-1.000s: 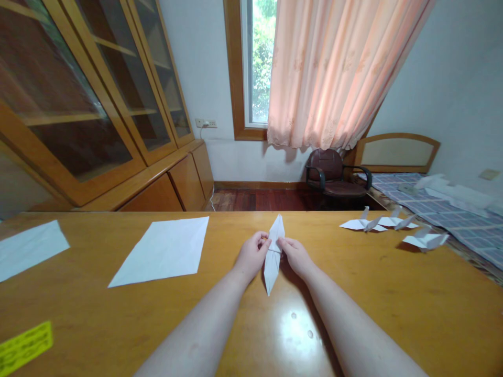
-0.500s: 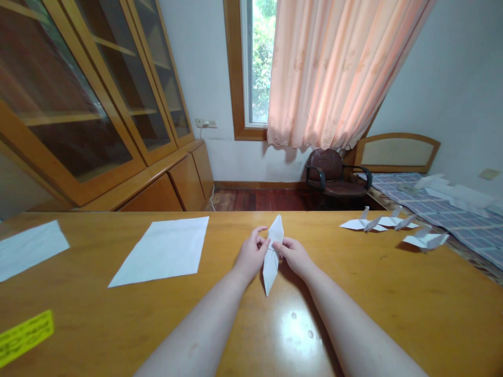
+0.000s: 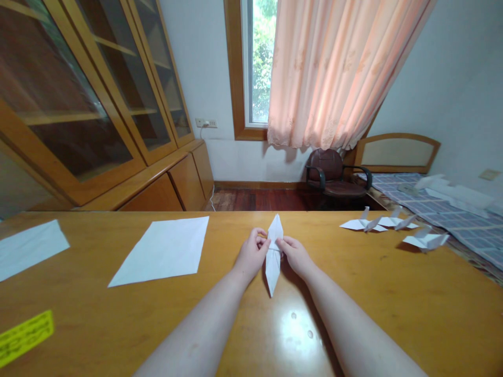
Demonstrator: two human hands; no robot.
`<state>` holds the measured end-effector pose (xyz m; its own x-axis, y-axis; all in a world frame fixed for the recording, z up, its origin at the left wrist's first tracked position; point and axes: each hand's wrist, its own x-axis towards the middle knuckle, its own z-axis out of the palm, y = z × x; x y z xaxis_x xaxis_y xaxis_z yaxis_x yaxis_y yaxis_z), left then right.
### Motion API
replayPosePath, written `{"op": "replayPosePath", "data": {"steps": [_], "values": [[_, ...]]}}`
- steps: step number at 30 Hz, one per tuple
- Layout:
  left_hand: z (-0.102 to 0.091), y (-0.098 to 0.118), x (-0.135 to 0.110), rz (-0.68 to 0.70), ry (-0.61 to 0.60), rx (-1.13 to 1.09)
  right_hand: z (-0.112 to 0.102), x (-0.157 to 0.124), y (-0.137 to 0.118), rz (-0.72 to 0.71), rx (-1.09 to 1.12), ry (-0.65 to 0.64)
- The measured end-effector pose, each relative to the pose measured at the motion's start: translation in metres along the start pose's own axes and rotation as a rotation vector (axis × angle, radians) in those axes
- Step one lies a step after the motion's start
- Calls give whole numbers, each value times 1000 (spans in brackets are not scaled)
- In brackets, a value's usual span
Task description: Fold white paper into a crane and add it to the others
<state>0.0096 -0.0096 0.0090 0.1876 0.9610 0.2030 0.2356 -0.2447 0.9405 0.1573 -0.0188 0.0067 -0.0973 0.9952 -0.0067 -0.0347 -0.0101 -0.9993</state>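
Note:
A white folded paper [image 3: 273, 267], long and narrow with a point at each end, is held between my two hands above the table. A crease runs across its middle. My left hand [image 3: 253, 254] pinches its left edge, thumb on top and the other fingers curled. From the right side, my right hand [image 3: 294, 254] grips the opposite edge with the thumb on the upper face; its other fingers are partly hidden beneath the paper.
A flat white sheet [image 3: 165, 251] lies left of my hands, and another sheet [image 3: 31, 248] at the far left. Three folded paper birds [image 3: 426, 240] stand at the right. A yellow label [image 3: 26, 337] is near the left front of the wooden table [image 3: 118, 330].
The folded paper has turned slightly, its lower point shifting a little to the right. Both hands keep hold of it in nearly the same place.

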Motion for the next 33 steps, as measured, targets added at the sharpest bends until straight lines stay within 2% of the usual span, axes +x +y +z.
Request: {"op": "replayPosePath", "data": {"steps": [9,18,33], "values": [[0,-1,0,66,-21,23,-2,2,5,0,1,2],[2,-5,0,9,-72,41,-3,3,9,6,-3,13],[4,-7,0,-3,-88,41,-3,3,8,2,-39,46]]}}
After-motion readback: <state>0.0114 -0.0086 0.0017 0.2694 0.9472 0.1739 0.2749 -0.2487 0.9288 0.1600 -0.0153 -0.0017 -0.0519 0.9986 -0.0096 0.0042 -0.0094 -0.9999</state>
